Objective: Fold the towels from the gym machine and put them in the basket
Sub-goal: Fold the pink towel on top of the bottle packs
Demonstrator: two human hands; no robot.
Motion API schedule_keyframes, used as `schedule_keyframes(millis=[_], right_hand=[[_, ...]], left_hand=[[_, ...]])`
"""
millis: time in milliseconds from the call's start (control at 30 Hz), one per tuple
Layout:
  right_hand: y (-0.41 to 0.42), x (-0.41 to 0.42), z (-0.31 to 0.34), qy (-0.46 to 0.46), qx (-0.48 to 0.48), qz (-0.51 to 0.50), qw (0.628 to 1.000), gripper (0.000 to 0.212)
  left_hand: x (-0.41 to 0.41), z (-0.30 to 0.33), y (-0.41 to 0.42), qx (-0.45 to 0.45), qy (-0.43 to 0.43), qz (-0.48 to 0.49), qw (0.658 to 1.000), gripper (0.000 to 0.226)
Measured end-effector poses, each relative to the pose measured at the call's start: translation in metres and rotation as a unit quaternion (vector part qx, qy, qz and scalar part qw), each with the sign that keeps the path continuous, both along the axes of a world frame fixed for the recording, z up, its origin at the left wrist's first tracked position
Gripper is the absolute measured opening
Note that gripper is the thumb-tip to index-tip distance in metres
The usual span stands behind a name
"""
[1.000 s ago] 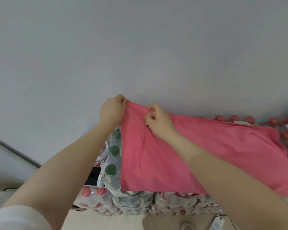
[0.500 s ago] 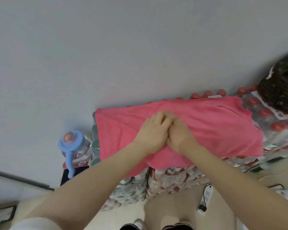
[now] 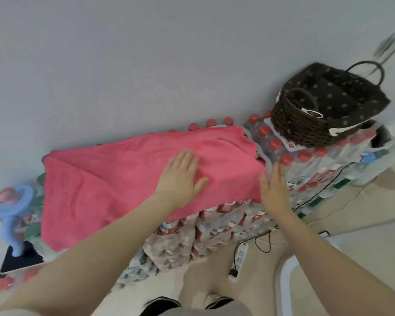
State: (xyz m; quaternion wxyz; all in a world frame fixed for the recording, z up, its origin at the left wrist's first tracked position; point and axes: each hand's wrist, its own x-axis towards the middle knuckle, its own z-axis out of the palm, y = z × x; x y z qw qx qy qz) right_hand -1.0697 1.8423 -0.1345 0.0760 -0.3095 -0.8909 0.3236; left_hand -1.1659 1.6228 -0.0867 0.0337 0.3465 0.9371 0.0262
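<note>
A pink towel (image 3: pixel 114 179) lies folded over and spread flat on top of stacked packs of water bottles (image 3: pixel 214 231). My left hand (image 3: pixel 180 179) lies flat on the towel's right half, fingers straight and pointing away from me. My right hand (image 3: pixel 275 192) is flat too, fingers straight, at the towel's right edge where it meets the bottle caps. The dark woven basket (image 3: pixel 306 124) with a spotted lining and two handles stands on the bottle packs to the right of the towel.
A grey wall rises right behind the bottle stack. A blue-lidded cup (image 3: pixel 12 208) stands at the left end. A white power strip (image 3: pixel 240 258) and black cables lie on the beige floor near my feet. A white rounded edge (image 3: pixel 285 270) is at lower right.
My hands were together at the towel's middle half a second ago; now they have spread apart to the right, smoothing it. The view has swung right, bringing the basket fully into sight.
</note>
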Motion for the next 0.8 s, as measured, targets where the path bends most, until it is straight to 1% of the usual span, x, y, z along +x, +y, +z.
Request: schedule_keyframes(millis=[33, 67, 133, 167, 233, 300, 367, 400, 467, 500, 533, 567, 600, 667, 700, 800], right_hand=[[0.012, 0.005, -0.002, 0.004, -0.089, -0.041, 0.995, 0.062], [0.023, 0.008, -0.002, 0.005, -0.171, -0.079, 0.982, 0.058], [0.037, 0.01, 0.0, -0.014, -0.296, -0.138, 0.945, 0.046], [0.039, 0.01, 0.003, -0.026, -0.342, -0.151, 0.927, 0.039], [0.041, 0.011, 0.008, -0.043, -0.418, -0.151, 0.895, 0.034], [0.037, 0.009, 0.007, -0.054, -0.487, -0.16, 0.857, 0.045], [0.034, 0.006, 0.003, -0.041, -0.558, -0.179, 0.809, 0.055], [0.032, 0.004, 0.002, -0.024, -0.593, -0.189, 0.782, 0.054], [0.03, 0.0, 0.003, 0.034, -0.648, -0.22, 0.729, 0.042], [0.03, -0.001, 0.005, 0.068, -0.661, -0.24, 0.708, 0.036], [0.029, -0.001, 0.009, 0.1, -0.667, -0.247, 0.696, 0.032], [0.029, -0.002, 0.013, 0.128, -0.664, -0.242, 0.696, 0.028], [0.028, -0.002, 0.02, 0.154, -0.652, -0.222, 0.708, 0.023], [0.023, -0.005, 0.033, 0.189, -0.603, -0.164, 0.758, 0.017], [0.018, -0.007, 0.041, 0.202, -0.571, -0.13, 0.785, 0.016], [-0.011, -0.014, 0.07, 0.241, -0.458, -0.013, 0.856, 0.019]], left_hand=[[0.006, -0.001, 0.014, 0.009, 0.006, -0.038, 0.999, 0.068], [0.012, -0.004, 0.027, 0.012, 0.01, -0.073, 0.997, 0.067], [0.022, -0.01, 0.051, 0.013, 0.019, -0.118, 0.993, 0.073], [0.026, -0.013, 0.059, 0.007, 0.023, -0.127, 0.992, 0.074], [0.031, -0.022, 0.07, -0.014, 0.016, -0.118, 0.993, 0.066], [0.034, -0.029, 0.073, -0.022, 0.01, -0.104, 0.994, 0.066], [0.035, -0.031, 0.075, -0.019, 0.018, -0.098, 0.995, 0.071], [0.035, -0.032, 0.075, -0.023, 0.016, -0.097, 0.995, 0.071], [0.034, -0.033, 0.075, -0.028, 0.016, -0.094, 0.995, 0.076], [0.034, -0.032, 0.075, -0.028, 0.015, -0.092, 0.995, 0.08], [0.034, -0.032, 0.076, -0.027, 0.012, -0.089, 0.996, 0.083], [0.034, -0.032, 0.076, -0.027, 0.012, -0.084, 0.996, 0.083], [0.034, -0.033, 0.077, -0.026, 0.013, -0.08, 0.996, 0.079], [0.034, -0.032, 0.078, -0.011, 0.006, -0.068, 0.998, 0.063], [0.035, -0.029, 0.078, 0.013, -0.003, -0.052, 0.999, 0.058], [0.04, -0.019, 0.067, 0.113, -0.009, 0.005, 0.994, 0.054]])
